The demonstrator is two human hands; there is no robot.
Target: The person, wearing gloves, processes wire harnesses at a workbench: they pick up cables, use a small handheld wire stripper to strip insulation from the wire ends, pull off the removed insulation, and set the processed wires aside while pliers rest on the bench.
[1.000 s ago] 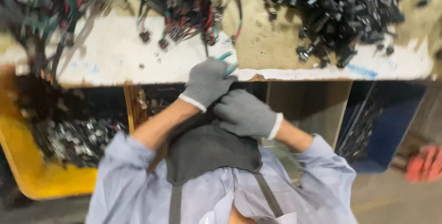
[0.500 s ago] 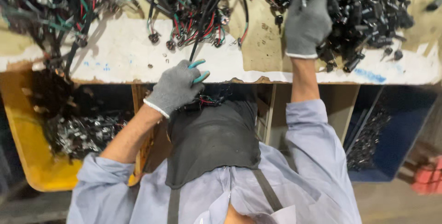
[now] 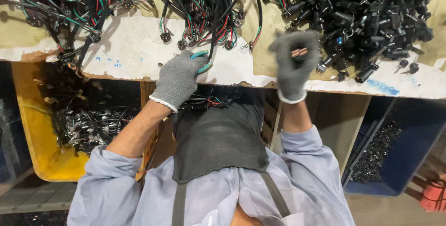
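The left hand (image 3: 179, 78), in a grey knit glove, is clamped around a teal-handled cutter (image 3: 202, 62) at the near edge of the desk (image 3: 130, 52), just below a tangle of red, green and black wires (image 3: 200, 7). The right hand (image 3: 293, 63), also gloved and blurred, is raised over the desk with its fingers curled around a small black connector (image 3: 298, 52) showing what seem to be copper contacts. To its right lies a heap of black connectors (image 3: 367, 17). Under the desk, a yellow bin (image 3: 37, 156) holds metal scraps, and a blue bin (image 3: 409, 156) sits at the right.
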